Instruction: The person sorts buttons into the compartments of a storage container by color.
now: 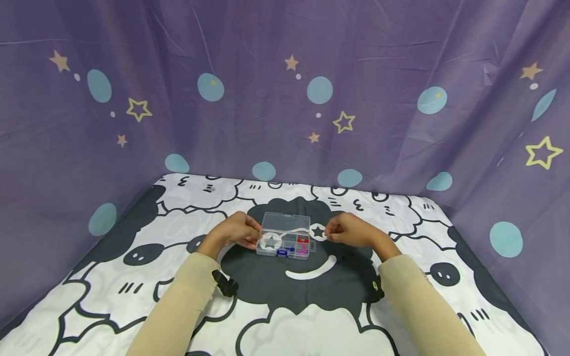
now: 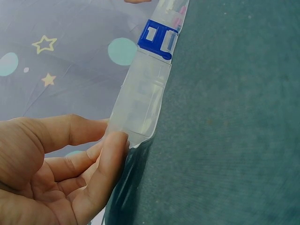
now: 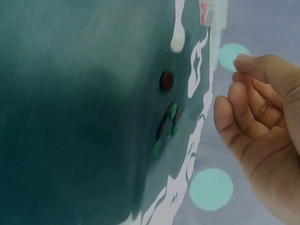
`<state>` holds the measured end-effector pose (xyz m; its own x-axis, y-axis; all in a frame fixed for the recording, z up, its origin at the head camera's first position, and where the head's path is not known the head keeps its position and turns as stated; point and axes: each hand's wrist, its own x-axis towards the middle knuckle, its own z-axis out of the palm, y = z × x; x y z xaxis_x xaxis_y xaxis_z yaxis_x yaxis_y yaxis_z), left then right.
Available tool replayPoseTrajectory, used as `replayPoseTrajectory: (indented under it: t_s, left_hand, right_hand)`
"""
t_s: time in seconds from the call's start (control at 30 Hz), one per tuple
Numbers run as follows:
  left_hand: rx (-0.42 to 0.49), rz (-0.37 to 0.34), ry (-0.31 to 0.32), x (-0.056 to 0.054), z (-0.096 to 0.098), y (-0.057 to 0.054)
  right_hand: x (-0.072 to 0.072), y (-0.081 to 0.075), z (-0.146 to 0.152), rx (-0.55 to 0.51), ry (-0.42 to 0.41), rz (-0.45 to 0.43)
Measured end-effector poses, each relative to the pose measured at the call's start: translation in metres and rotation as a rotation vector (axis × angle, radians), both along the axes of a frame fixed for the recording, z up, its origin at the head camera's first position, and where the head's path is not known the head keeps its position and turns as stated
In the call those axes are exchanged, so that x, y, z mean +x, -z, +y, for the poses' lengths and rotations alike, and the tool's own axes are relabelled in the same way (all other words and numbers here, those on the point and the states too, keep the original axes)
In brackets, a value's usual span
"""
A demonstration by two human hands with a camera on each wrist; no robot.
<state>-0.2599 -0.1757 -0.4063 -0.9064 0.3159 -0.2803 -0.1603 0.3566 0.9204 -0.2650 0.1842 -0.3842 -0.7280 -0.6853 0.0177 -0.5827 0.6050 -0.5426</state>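
A clear plastic compartment box [image 1: 272, 225] sits on the dark face printed on the cloth, with a blue latch [image 1: 282, 253] at its front. Small red pieces [image 1: 302, 241], pink pieces [image 1: 303, 249] and blue pieces [image 1: 289, 248] show through its right part. My left hand [image 1: 240, 230] pinches the box's left end between thumb and fingers; the left wrist view shows this grip on the clear end wall [image 2: 136, 103]. To the right of the box, my right hand [image 1: 352, 230] hovers with its fingers loosely bent and nothing visible between them.
In the right wrist view a dark reddish-brown round piece [image 3: 166, 81] and several dark pieces with green tips [image 3: 173, 111] lie on the dark part of the cloth. A purple curtain [image 1: 267, 123] with stars and dots hangs behind the cloth-covered surface [image 1: 307, 326].
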Motion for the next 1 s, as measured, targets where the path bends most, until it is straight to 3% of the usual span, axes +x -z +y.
replayPoseTrajectory:
  t_s: [0.37, 1.0]
  left_hand:
    - [0.0, -0.002, -0.009, 0.001, -0.001, 0.0]
    - [0.012, -0.016, -0.008, 0.0, 0.001, -0.001]
  right_hand:
    - [-0.009, 0.006, 0.023, 0.02, 0.073, -0.008]
    - [-0.027, 0.018, 0.043, 0.111, 0.106, -0.065]
